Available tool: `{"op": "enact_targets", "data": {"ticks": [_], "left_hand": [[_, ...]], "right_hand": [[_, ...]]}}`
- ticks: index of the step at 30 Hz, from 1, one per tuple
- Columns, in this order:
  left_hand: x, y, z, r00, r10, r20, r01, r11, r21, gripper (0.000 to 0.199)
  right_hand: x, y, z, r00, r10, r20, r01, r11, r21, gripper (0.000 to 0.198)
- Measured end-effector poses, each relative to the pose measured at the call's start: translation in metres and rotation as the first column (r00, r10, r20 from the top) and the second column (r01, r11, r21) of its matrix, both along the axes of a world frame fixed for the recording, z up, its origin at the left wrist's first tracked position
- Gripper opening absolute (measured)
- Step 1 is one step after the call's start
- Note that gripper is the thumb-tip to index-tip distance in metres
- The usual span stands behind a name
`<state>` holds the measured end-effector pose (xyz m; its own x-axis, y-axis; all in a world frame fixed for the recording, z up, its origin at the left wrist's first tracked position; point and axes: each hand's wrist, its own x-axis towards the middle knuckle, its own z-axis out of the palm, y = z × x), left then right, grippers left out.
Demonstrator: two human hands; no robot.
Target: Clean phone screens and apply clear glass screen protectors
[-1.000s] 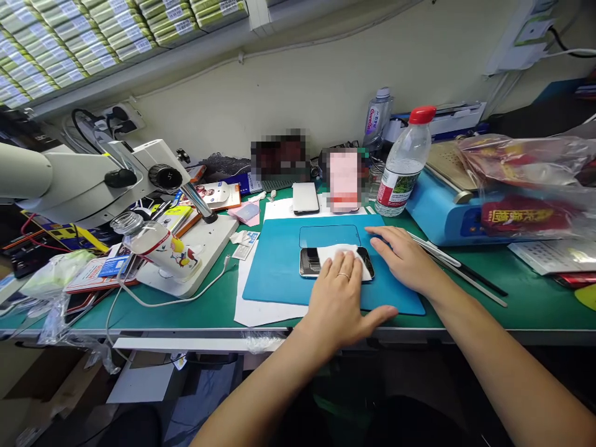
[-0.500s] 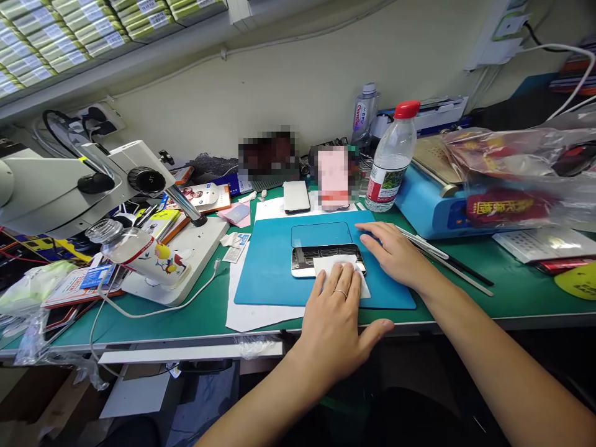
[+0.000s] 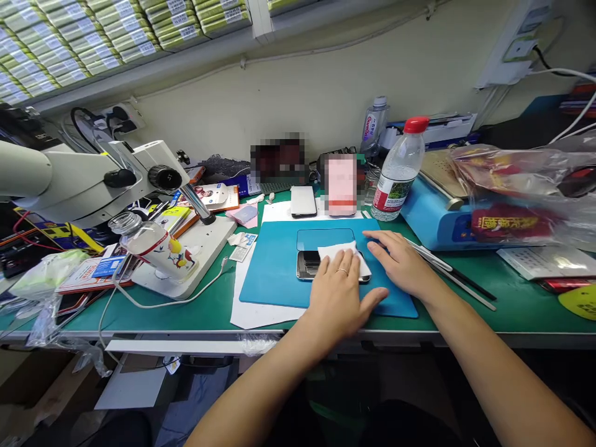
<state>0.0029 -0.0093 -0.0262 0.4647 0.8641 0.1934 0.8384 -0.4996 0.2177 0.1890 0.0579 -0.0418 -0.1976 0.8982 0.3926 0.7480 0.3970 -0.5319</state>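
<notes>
A phone [image 3: 307,266] with a dark, glossy screen lies on the blue mat [image 3: 274,285]. My left hand [image 3: 338,288], with a ring on one finger, presses a white wipe [image 3: 328,249] against the phone's right half. Its fingers are stretched out flat and the thumb points right. The hand and wipe hide part of the screen. Just behind the phone lies a clear dark-edged sheet [image 3: 326,238], shaped like a phone screen. My right hand [image 3: 395,257] rests at the mat's right side by the phone's end, fingers loosely extended, with nothing seen in them.
To the left stand a microscope [image 3: 153,174] and a glass jar [image 3: 162,251]. A white cable [image 3: 162,304] runs along the table. Behind the mat are a white phone-sized object [image 3: 303,202] and a water bottle [image 3: 395,174]. Tweezers [image 3: 447,267] and a blue scale [image 3: 428,214] are at right.
My left hand and the wipe have moved farther back over the phone, covering its upper edge on the right. My right hand stays by the phone's end. The whole view has shifted slightly.
</notes>
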Motion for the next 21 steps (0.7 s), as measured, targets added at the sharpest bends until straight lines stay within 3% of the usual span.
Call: {"op": "enact_targets", "data": {"ticks": [5,10,21], "left_hand": [[-0.042,-0.002,-0.003,0.993,0.117,-0.013,-0.117,0.993,0.01,0.069],[-0.079,-0.014,-0.005,0.984,0.159,-0.081,-0.158,0.987,0.014,0.062],[-0.088,-0.044,-0.013,0.981,0.178,-0.074,-0.182,0.982,-0.048,0.063]], "right_hand": [[-0.001,-0.004,0.004,1.0,-0.018,-0.008,0.017,0.998,-0.053,0.043],[-0.002,-0.006,0.005,0.999,-0.02,-0.029,0.018,0.996,-0.088,0.045],[-0.005,-0.006,0.006,0.999,-0.014,-0.038,0.01,0.993,-0.117,0.049]]}}
